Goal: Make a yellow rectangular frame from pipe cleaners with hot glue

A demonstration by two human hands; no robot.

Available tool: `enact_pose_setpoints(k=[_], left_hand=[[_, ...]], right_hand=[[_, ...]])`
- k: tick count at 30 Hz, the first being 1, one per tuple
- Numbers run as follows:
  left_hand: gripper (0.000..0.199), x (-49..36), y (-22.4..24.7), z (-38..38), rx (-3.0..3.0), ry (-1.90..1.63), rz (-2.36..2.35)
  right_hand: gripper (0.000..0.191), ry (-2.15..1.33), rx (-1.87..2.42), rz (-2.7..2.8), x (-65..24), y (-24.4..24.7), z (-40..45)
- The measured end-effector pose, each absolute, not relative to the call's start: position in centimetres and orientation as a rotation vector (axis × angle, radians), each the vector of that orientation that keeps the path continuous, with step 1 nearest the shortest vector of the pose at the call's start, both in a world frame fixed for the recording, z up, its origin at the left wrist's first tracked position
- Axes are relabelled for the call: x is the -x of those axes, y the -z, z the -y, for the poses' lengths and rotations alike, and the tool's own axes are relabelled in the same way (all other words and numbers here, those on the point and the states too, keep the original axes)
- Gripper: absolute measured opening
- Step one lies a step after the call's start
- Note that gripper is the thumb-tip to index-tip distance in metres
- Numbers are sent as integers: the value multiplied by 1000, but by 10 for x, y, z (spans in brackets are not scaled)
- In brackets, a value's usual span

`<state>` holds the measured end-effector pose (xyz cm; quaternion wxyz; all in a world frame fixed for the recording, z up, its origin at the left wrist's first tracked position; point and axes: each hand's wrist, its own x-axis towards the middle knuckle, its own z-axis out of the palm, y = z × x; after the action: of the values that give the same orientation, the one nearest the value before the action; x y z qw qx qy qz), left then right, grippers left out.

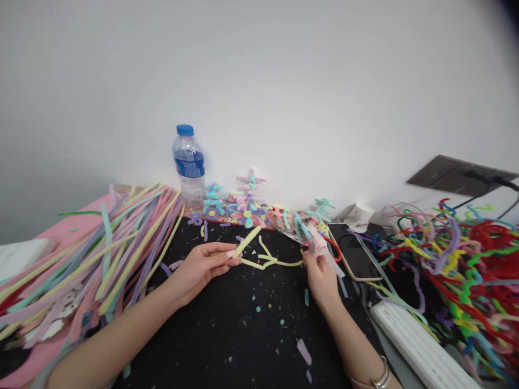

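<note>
A pale yellow pipe cleaner piece (248, 241) is pinched between the thumb and fingers of my left hand (213, 263), left of centre. Its bent yellow lengths (270, 261) run over the black mat toward the right. My right hand (321, 270) is closed near the yellow strand's right end, beside a pink fuzzy piece (317, 243) and a red curved loop (334, 247). Just what its fingers hold is too small and blurred to make out. Small pastel flower shapes (248, 216) stand along the mat's back edge.
A water bottle (189, 165) stands by the wall. Pastel pipe cleaners (121, 243) pile up at left, tangled bright ones (466, 270) at right. A phone (357, 254), a paper cup (359, 216) and a white power strip (417, 340) lie right of the black mat (243, 346).
</note>
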<state>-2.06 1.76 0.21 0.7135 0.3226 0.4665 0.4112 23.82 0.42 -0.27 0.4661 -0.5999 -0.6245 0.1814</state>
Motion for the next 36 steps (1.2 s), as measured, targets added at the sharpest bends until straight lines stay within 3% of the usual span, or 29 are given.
enact_pose_setpoints(k=[7,14,19,27,32,36], left_hand=[[13,22,0,-16,-638,-925,-935],[12,21,-3,-14,-669,-886,-861],[13,20,-2,-13,-704,-889,-870],[18,18,1,-13,-809,-860,-896],[18,17,0,-12,-824,-875,-920],[19,18,0,-12,-850,-868,-936]], right_hand=[[48,-182,1659,1618,-245,17,-18],[38,57,1706,1784,-233,11,-7],[26,-393,1226,1898,-219,-8,11],[4,-930,1300,1728,-201,9,12],[23,-1249,1233,1565,-201,15,8],[8,-1273,1291,1586,-201,14,8]])
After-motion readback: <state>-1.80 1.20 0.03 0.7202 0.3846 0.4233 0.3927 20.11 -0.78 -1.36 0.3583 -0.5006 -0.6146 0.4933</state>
